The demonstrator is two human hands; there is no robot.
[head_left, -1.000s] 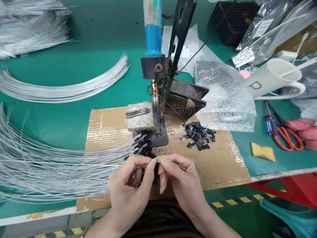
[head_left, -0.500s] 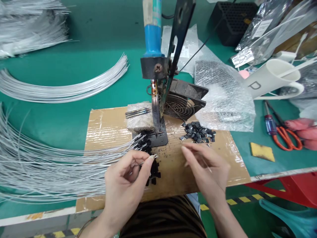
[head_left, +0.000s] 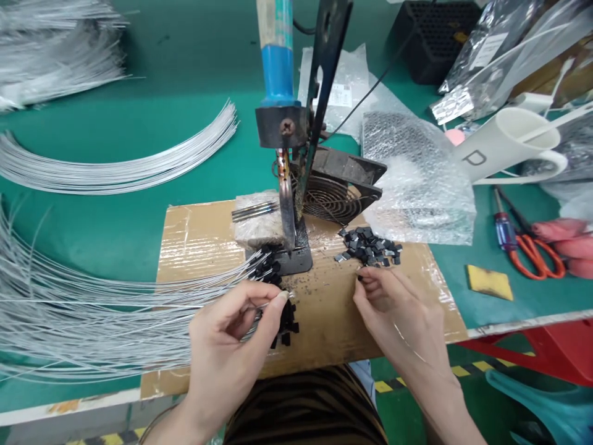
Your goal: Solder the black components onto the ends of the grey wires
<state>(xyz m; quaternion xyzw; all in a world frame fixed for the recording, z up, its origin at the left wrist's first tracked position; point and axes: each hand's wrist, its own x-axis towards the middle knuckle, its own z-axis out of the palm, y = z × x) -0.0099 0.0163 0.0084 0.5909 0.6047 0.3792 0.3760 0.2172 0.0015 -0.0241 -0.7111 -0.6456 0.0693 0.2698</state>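
Head view showed the left hand (head_left: 236,334) over the cardboard (head_left: 319,321) at the tabletop's (head_left: 194,179) front edge, thumb and finger pinching a thin wire (head_left: 291,295). The right hand (head_left: 403,315) had its fingertips closed on a little black bit (head_left: 359,278). Just past it, near the cardboard's far right corner, lay a pile of black bits (head_left: 369,247). A blue soldering iron (head_left: 278,74) stood farther back.

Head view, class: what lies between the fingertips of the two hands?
In the head view, between the left hand and right hand, at fingertip level, lies brown cardboard scattered with dark specks.
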